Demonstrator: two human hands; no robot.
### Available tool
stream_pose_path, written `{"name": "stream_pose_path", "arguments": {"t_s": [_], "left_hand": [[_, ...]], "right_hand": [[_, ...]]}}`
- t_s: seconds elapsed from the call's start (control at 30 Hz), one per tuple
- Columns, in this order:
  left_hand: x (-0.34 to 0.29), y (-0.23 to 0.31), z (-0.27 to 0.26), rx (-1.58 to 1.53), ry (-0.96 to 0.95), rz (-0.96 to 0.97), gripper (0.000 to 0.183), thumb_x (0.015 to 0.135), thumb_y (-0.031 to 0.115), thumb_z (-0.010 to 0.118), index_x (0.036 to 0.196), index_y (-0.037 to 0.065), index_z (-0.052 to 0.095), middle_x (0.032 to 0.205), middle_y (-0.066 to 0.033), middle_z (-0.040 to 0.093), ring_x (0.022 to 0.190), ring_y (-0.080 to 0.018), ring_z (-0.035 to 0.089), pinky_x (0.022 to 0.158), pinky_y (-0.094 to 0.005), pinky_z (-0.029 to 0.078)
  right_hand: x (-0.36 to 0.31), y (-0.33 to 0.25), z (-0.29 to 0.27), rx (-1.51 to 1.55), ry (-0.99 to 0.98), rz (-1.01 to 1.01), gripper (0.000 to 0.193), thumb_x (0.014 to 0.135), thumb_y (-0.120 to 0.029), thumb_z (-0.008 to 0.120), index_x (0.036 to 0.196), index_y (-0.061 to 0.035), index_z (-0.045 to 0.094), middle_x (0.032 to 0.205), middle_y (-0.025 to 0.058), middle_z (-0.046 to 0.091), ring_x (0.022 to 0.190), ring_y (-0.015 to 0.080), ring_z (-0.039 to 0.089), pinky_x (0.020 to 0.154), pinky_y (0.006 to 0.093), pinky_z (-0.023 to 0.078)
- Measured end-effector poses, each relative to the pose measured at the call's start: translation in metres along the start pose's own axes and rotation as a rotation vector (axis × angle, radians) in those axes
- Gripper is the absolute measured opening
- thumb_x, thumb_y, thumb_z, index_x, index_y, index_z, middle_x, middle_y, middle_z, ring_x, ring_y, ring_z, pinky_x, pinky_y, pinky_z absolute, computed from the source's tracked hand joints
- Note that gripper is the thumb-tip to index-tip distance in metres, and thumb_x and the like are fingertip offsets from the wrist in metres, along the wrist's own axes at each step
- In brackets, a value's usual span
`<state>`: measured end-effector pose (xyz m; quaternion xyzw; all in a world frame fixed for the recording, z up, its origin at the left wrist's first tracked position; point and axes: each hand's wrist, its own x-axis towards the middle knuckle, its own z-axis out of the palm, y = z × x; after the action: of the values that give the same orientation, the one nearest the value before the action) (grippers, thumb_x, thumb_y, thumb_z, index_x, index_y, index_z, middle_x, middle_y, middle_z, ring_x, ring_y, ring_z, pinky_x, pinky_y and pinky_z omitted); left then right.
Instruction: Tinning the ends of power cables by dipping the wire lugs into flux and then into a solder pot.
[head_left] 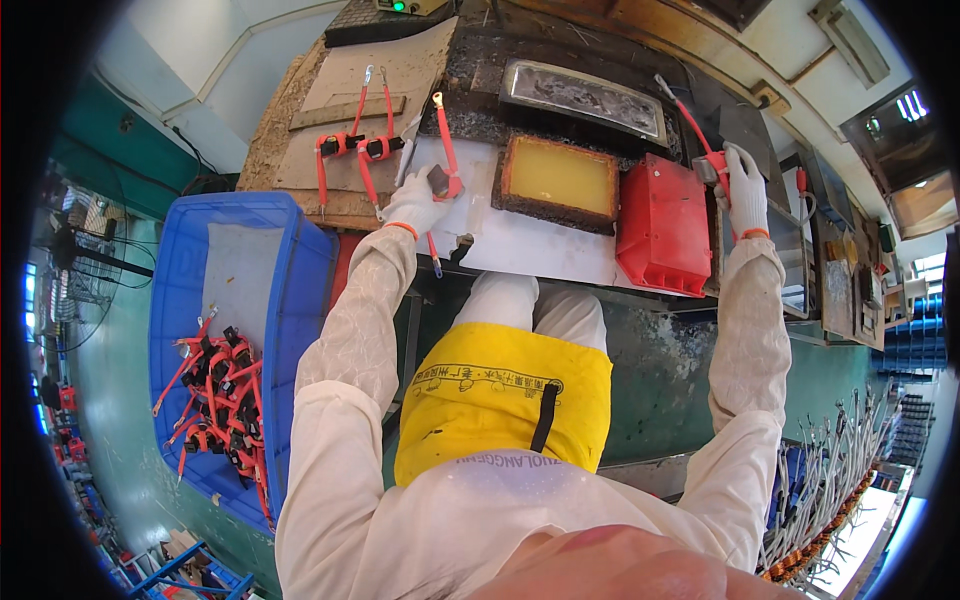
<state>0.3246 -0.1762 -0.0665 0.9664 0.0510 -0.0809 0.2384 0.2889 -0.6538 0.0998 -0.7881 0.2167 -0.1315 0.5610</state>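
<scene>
My left hand [413,205], in a white glove, is closed on a red cable piece [449,150] with a ring terminal at its far end and a dark block at its middle. Part of that cable hangs below the hand over the table edge. At the right, my gloved right hand [747,192] grips another red cable [690,118], whose silvery terminal points up and left; the fingers partly hide its lower part. Left of my left hand, two more red cables with black blocks, one of them a cable assembly [377,148], lie on a brown board [318,95].
Between my hands stand a brown-rimmed tray [505,170] of yellow material, a metal pan [655,128] with a silvery-grey surface behind it, and a red plastic box [662,225]. A blue bin [307,290] with many red cables is left of me. Stripped wires [825,490] stand at lower right.
</scene>
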Motion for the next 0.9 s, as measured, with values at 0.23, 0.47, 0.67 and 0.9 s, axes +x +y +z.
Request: {"name": "stream_pose_path", "arguments": {"t_s": [0.23,0.47,0.67,0.9], "left_hand": [[-0.002,0.000,0.000,0.021,0.021,-0.011,0.062,0.073,0.042,0.076,0.125,0.015,0.055,0.123,-0.0210,0.062,0.115,-0.0420,0.061,0.097,-0.0465,0.051],[-0.003,0.010,-0.002,0.008,-0.055,-0.068,0.072,0.073,0.044,0.077,0.135,0.022,0.049,0.130,-0.0195,0.057,0.119,-0.0409,0.058,0.100,-0.0470,0.049],[0.002,-0.008,-0.001,-0.040,-0.064,-0.035,0.066,0.074,0.042,0.078,0.129,0.018,0.051,0.127,-0.0195,0.059,0.117,-0.0420,0.059,0.096,-0.0476,0.051],[-0.007,0.006,-0.008,0.007,-0.044,-0.085,0.065,0.072,0.045,0.076,0.126,0.016,0.055,0.125,-0.0187,0.064,0.114,-0.0390,0.063,0.094,-0.0447,0.052]], "right_hand": [[0.014,0.067,0.002,1.062,-0.398,0.372,0.035,0.100,-0.048,0.056,0.119,-0.0190,0.061,0.066,-0.0021,0.049,0.053,0.0092,0.047,0.044,0.0220,0.041],[0.013,0.111,0.028,1.452,-0.658,0.521,0.058,0.102,-0.054,0.045,0.132,-0.0047,0.053,0.081,0.0063,0.062,0.054,0.0113,0.051,0.047,0.0237,0.046],[-0.001,0.105,0.039,1.582,-0.597,0.282,0.056,0.104,-0.048,0.044,0.135,-0.0016,0.049,0.122,0.0228,0.062,0.060,0.0135,0.057,0.053,0.0286,0.052],[0.002,0.106,0.041,1.459,-0.448,0.333,0.055,0.102,-0.056,0.043,0.113,-0.0043,0.059,0.076,0.0116,0.063,0.060,0.0198,0.061,0.053,0.0306,0.056]]}}
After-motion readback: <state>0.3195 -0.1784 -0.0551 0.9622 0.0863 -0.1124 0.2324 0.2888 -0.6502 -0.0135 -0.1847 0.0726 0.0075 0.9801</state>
